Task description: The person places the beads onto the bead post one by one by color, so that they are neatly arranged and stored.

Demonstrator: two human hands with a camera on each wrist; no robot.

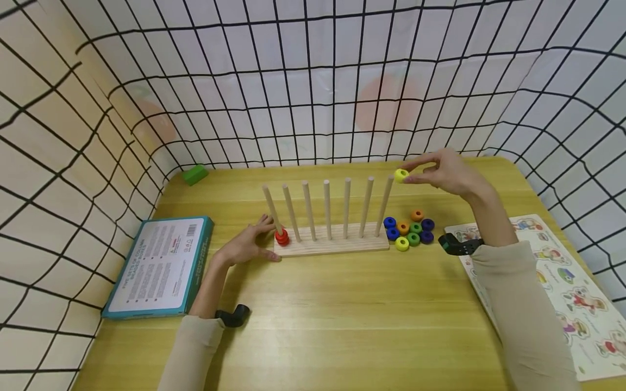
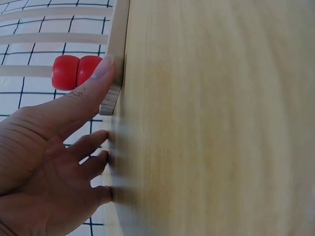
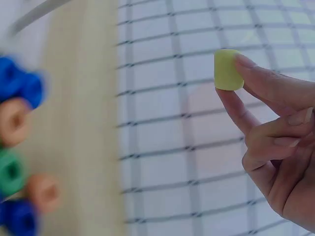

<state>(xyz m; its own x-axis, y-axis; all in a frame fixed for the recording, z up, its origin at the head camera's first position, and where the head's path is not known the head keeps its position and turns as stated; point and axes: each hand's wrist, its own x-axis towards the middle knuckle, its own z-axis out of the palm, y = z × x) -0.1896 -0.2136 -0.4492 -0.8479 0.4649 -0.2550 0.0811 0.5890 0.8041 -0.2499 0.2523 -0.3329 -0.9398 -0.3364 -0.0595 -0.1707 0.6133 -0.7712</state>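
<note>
The right hand [image 1: 447, 172] pinches a yellow bead [image 3: 226, 71] at its fingertips, loose beads [image 1: 413, 241] below that hand. The left hand [image 1: 246, 244], fingers spread, touches the rack [image 1: 337, 247] beside two red beads [image 2: 64, 73]

The left hand [image 1: 248, 244] lay low, thumb spread from its fingers, while the right hand [image 1: 447, 172] was raised, thumb and forefinger pinching.

Yellow bead [image 3: 226, 72] aloft between right-hand fingers [image 3: 238, 111]
</note>
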